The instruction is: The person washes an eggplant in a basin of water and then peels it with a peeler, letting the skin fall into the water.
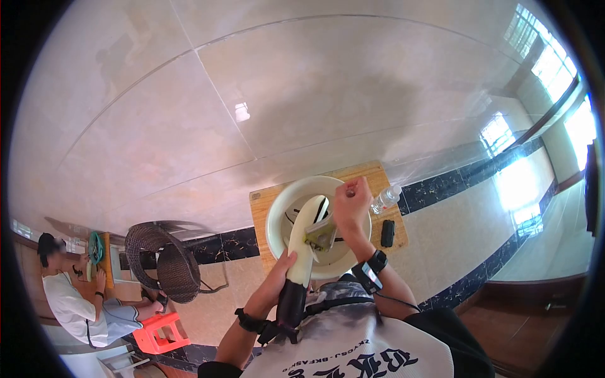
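My left hand (277,279) is wrapped round a long eggplant (304,252) held over a white basin (275,217). The eggplant's upper part is pale and bare of skin, with a dark strip near its far tip. Its lower part, toward my body, is still dark purple. My right hand (353,205) is closed round the handle of a peeler (322,235), whose wide head lies against the eggplant's right side. Dark strips of peel show inside the basin.
The basin stands on a wooden table (259,205) against a tiled wall. A clear bottle (386,198) and a black case (387,233) lie at its right. Leftward are a wicker chair (178,274), a red stool (159,334) and another person (74,309) working at a small table.
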`<state>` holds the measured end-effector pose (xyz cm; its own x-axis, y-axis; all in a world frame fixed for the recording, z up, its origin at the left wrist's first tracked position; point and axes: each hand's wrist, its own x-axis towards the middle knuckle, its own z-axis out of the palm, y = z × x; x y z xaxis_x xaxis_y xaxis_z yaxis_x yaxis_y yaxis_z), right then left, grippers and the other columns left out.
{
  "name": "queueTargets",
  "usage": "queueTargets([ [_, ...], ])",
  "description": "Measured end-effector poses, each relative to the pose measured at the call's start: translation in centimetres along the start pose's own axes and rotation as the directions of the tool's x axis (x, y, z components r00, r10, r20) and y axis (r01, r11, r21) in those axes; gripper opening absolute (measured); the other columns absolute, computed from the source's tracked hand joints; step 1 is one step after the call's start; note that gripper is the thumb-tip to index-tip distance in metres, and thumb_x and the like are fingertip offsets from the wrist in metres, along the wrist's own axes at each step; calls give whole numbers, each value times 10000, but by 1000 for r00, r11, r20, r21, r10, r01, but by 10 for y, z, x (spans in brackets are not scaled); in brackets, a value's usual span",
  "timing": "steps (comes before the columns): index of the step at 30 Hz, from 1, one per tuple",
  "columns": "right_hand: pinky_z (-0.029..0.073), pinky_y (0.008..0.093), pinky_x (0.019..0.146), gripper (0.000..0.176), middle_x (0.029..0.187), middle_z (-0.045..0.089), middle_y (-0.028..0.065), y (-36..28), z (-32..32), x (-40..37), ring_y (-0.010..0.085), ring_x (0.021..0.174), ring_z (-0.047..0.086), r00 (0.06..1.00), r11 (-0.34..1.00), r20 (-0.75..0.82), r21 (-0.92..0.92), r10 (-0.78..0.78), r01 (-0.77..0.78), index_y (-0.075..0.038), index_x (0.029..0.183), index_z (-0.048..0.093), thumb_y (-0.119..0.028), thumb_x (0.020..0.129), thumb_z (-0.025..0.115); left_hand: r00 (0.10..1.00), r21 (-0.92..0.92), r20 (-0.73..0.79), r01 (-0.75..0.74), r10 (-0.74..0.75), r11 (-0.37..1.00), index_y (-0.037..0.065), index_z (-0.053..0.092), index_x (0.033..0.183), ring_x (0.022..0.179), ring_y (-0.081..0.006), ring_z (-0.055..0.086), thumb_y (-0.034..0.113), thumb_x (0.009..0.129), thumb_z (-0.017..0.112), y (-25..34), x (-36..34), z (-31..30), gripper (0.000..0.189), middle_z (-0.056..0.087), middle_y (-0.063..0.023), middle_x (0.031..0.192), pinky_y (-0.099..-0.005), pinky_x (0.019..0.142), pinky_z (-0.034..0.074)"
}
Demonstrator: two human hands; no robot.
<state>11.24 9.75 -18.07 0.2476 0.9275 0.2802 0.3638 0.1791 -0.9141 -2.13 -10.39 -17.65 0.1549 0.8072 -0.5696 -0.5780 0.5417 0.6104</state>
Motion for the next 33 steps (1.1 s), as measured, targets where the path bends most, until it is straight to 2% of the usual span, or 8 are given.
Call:
queueTargets([
  [8, 497, 423, 598, 97, 653, 628, 129, 39, 2, 51, 323, 609, 650, 974, 990, -195, -100, -117, 98, -40, 810, 565, -44, 819, 661, 996, 90, 73, -51, 45, 995, 97, 302, 1443, 638, -204, 672, 504, 1055, 494, -7, -23, 4, 593, 589, -123, 964, -362, 535, 608],
  [11, 475, 417, 617, 75, 690, 611, 134, 45, 0, 58, 294, 644, 608, 983, 996, -186, -93, -5, -13, -13, 823, 589, -44, 821, 657, 994, 112, 91, -67, 57, 991, 89, 301, 1442, 642, -208, 677, 485, 1059, 491, -14, -25, -8, 582, 589, -125, 982, -368, 544, 612],
  [17, 472, 428, 618, 85, 690, 609, 143, 70, 6, 60, 303, 640, 605, 972, 985, -234, -161, 23, -62, -10, 824, 585, -56, 826, 656, 989, 106, 131, -82, 68, 991, 84, 310, 1445, 662, -206, 685, 460, 1061, 501, -11, -37, -6, 571, 593, -127, 1023, -368, 568, 619],
  [20, 468, 414, 612, 92, 689, 603, 132, 68, 0, 50, 289, 633, 596, 968, 984, -231, -119, 101, -131, -9, 820, 582, -63, 833, 655, 992, 93, 27, -122, 120, 988, 83, 318, 1443, 675, -214, 689, 421, 1049, 545, -13, -32, -11, 567, 593, -132, 1032, -369, 575, 622],
  [24, 474, 384, 612, 89, 703, 608, 111, 69, -8, 48, 239, 643, 596, 979, 990, -193, -108, 70, -92, -1, 830, 589, -56, 831, 659, 976, 89, -105, -181, 190, 979, 87, 344, 1406, 646, -232, 689, 349, 1034, 583, -3, -30, -4, 514, 604, -139, 951, -370, 553, 606],
  [26, 479, 367, 614, 88, 713, 613, 100, 64, -11, 48, 206, 656, 600, 985, 993, -159, -78, 73, -87, 5, 838, 593, -49, 829, 662, 979, 65, -106, -165, 171, 984, 101, 344, 1414, 650, -228, 689, 333, 1029, 593, 4, -30, -6, 514, 604, -137, 954, -369, 549, 608],
  [32, 489, 346, 614, 67, 713, 638, 88, 37, -5, 51, 171, 660, 604, 958, 942, -48, 202, 282, -268, 17, 843, 623, -41, 830, 653, 985, 123, -53, -155, 162, 980, 117, 325, 1459, 676, -229, 694, 301, 1024, 607, -2, -20, -18, 550, 608, -132, 981, -370, 565, 614],
  [33, 492, 345, 611, 66, 707, 641, 91, 30, -4, 51, 179, 650, 609, 961, 951, -59, 171, 270, -257, 13, 834, 619, -43, 824, 653, 986, 133, -41, -154, 160, 979, 118, 318, 1473, 680, -229, 695, 292, 1023, 610, -4, -18, -17, 563, 611, -132, 991, -370, 573, 615],
])
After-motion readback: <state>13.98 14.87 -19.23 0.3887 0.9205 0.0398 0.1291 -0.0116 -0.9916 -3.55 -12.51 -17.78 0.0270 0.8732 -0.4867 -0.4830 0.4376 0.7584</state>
